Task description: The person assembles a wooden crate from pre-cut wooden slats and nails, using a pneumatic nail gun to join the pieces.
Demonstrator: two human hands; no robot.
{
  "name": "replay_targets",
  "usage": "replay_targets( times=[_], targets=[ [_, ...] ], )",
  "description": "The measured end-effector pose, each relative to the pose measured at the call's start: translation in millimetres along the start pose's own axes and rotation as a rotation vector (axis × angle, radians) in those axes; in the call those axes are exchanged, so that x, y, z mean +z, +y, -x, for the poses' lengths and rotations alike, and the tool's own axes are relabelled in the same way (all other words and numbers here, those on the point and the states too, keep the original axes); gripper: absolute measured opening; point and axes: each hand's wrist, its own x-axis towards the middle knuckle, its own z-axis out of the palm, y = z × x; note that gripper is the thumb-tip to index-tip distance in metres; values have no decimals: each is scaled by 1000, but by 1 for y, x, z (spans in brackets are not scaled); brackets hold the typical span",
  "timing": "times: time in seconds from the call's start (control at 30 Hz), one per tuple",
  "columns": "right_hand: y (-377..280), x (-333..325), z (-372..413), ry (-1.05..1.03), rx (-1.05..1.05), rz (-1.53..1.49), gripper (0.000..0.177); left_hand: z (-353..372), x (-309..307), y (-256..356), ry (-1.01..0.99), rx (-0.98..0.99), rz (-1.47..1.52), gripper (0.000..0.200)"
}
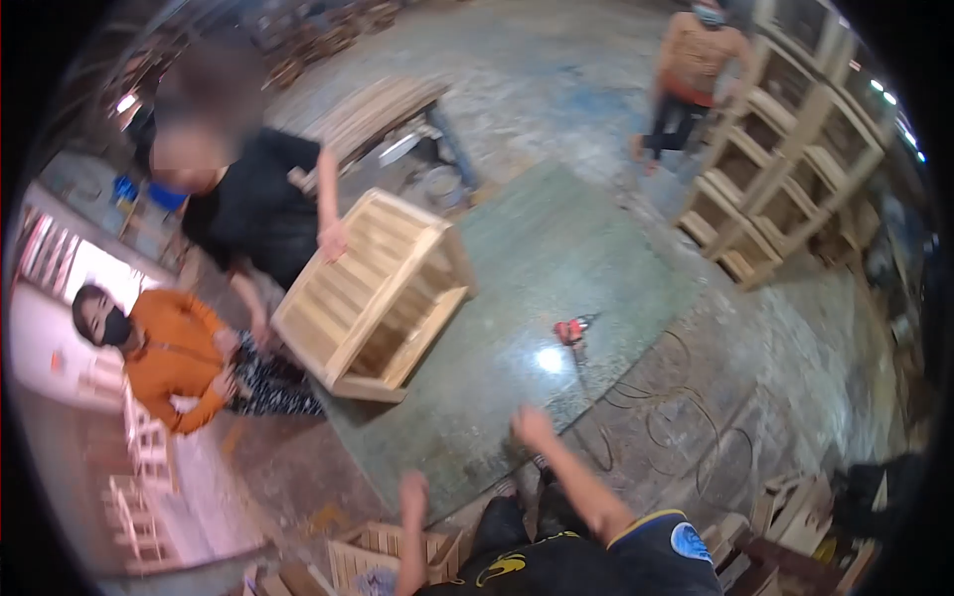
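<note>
My left hand (413, 487) is at the near edge of the green tabletop (497, 427), its fingers looking curled and nothing visible in them. To its right, my right hand (534, 429) is over the tabletop near the same edge, closed like a loose fist. Tilted on the table's left side is a slatted wooden crate (348, 283), apart from both my hands. A co-worker in a black shirt (263, 194) has one hand on its top edge and the other at its lower left side. Beyond my right hand lies a red power drill (571, 331).
A hose or cable (686, 392) loops over the floor at right. Stacked wooden frames (785, 139) stand at back right, near a person in a mask (701, 60). Another person in orange (174, 343) is at left. A wooden crate (383, 546) sits below my left hand.
</note>
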Motion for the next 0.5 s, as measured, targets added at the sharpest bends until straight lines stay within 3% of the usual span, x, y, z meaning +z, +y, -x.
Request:
replay_targets(
  times=[0.03,0.1,0.13,0.17,0.2,0.23,0.27,0.3,0.33,0.4,0.5],
  targets=[
    [31,28,65,-263,35,177,51,40,36,-23,-277,-51,-51,26],
    [68,68,206,-497,73,285,57,86,68,-57,-862,-300,81,29],
    [53,48,220,-504,104,260,56,83,70,-68,-1040,-413,106,32],
    [46,27,218,-617,165,53,56,67,68,-74,-1134,-457,66,35],
    [77,71,202,-576,250,-68,51,50,61,-56,-1019,-327,-75,37],
    [77,49,201,-484,10,-74,48,32,53,-34,-893,-216,-228,39],
    [139,136,178,-218,150,-105,44,-25,83,-88,-684,289,-577,34],
    [137,106,192,75,317,-273,40,-56,87,-66,-798,367,-602,33],
    [123,75,209,357,443,-416,37,-76,95,-57,-902,98,-337,30],
    [112,47,245,722,767,-657,37,-82,109,-12,-821,-153,-510,28],
    [126,37,316,614,572,-579,37,-67,153,53,-933,32,-435,29]
  ],
)
